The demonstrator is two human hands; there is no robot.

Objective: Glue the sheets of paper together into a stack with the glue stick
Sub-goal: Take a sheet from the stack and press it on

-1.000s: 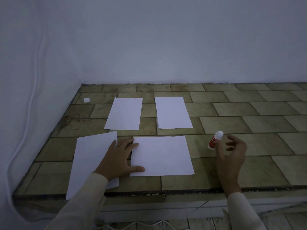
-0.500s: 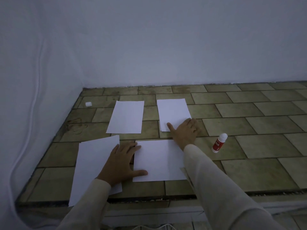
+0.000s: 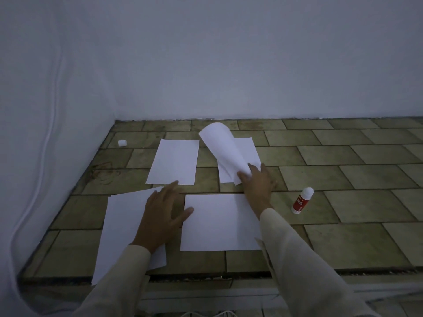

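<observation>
Several white sheets lie on a tiled ledge. My right hand point(image 3: 257, 181) pinches the near edge of a curled sheet point(image 3: 223, 148) and lifts it off the far right sheet point(image 3: 250, 152), which stays flat under it. My left hand point(image 3: 161, 216) rests flat with spread fingers across the near left sheet point(image 3: 121, 227) and the edge of the near middle sheet point(image 3: 219, 223). Another sheet point(image 3: 175, 161) lies flat at the far left. The glue stick point(image 3: 302, 200), red with a white cap, stands to the right of my right arm, untouched.
A small white cap or block point(image 3: 122, 143) sits near the left wall. A rubber band or wire point(image 3: 104, 172) lies on the tiles at the left. The white wall point(image 3: 229, 65) closes the back. The ledge's front edge point(image 3: 229, 276) runs below the sheets.
My right hand let go of the glue stick, crossed to the far right paper and has lifted its top sheet, which now curls up. My left hand stayed on the near sheets.
</observation>
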